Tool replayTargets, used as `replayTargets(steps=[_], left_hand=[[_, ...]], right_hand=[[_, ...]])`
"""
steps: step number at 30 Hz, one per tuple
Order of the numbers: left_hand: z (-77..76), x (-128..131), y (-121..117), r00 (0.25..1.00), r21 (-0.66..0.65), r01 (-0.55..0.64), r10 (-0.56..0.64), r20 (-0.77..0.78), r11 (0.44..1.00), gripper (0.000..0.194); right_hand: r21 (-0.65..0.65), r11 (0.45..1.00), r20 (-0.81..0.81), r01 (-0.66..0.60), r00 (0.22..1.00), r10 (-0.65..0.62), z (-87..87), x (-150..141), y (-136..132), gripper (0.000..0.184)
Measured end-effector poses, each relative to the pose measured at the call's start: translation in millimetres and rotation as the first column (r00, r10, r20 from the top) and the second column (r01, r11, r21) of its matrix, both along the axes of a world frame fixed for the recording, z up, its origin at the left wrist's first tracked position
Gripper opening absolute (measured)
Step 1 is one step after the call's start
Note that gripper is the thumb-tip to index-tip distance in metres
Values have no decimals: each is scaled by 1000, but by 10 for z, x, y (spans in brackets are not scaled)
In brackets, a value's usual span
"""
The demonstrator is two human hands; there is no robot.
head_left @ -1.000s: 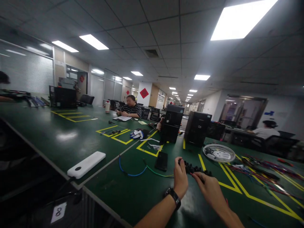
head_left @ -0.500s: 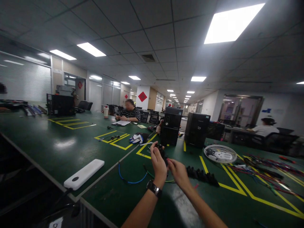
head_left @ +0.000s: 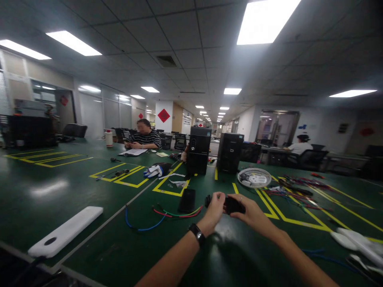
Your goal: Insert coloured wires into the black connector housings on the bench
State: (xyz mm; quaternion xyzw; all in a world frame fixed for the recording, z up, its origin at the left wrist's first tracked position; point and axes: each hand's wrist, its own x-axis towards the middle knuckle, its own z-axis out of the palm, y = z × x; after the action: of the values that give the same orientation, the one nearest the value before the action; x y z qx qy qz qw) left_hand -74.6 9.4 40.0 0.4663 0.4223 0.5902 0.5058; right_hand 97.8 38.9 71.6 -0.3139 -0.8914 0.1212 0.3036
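"What was the biggest thing there?"

"The dark green, smooth-topped table (head_left: 98, 255), marked with yellow tape. Two upright black box-shaped computer towers, one (head_left: 199, 153) beside the other (head_left: 229, 153), stood on it beyond the hands."

"And next in size?"

"A round white plastic lattice tray (head_left: 254, 178) lay beyond the right hand, and a long white rounded case (head_left: 67, 232) lay well apart, to the left."

"How did the hands hold?"

"The left hand (head_left: 214, 208) was closed, fingers curled in, on an elongated black piece (head_left: 233, 205). The right hand (head_left: 249, 210) had thumb and fingers parted only by its thickness, clamped on its near-right end."

"Where was the piece, then?"

"Between the two hands, above the table, with a dark end showing past the left hand's far side. The fingers hid its middle, so I couldn't tell whether it was all one."

"Anything smaller?"

"A flat black rectangular phone (head_left: 187, 200) lay left of the left hand, near thin red and green wires (head_left: 179, 215)."
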Motion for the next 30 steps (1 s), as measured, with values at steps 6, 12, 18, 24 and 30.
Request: replayTargets(steps=[6, 12, 18, 24, 30], left_hand=[[110, -392, 471, 465, 273, 151, 175, -868, 950, 48], [-77, -502, 974, 218, 47, 167, 10, -976, 985, 64], [-108, -438, 1127, 109, -53, 186, -74, -991, 981, 50], [-162, 3, 1254, 93, -41, 221, -63, -994, 975, 66], [-262, 782, 1323, 140, -20, 247, -56, -989, 969, 71]], right_hand=[[-53, 903, 309, 426, 867, -391, -221, 1178, 710, 49], [-129, 913, 378, 387, 870, -316, -423, 1205, 1095, 51], [-159, 939, 319, 306, 916, -244, -648, 1256, 1262, 52], [-178, 920, 320, 350, 904, -282, -788, 1826, 1425, 53], [58, 872, 199, 486, 850, -487, -801, 2761, 1285, 50]])
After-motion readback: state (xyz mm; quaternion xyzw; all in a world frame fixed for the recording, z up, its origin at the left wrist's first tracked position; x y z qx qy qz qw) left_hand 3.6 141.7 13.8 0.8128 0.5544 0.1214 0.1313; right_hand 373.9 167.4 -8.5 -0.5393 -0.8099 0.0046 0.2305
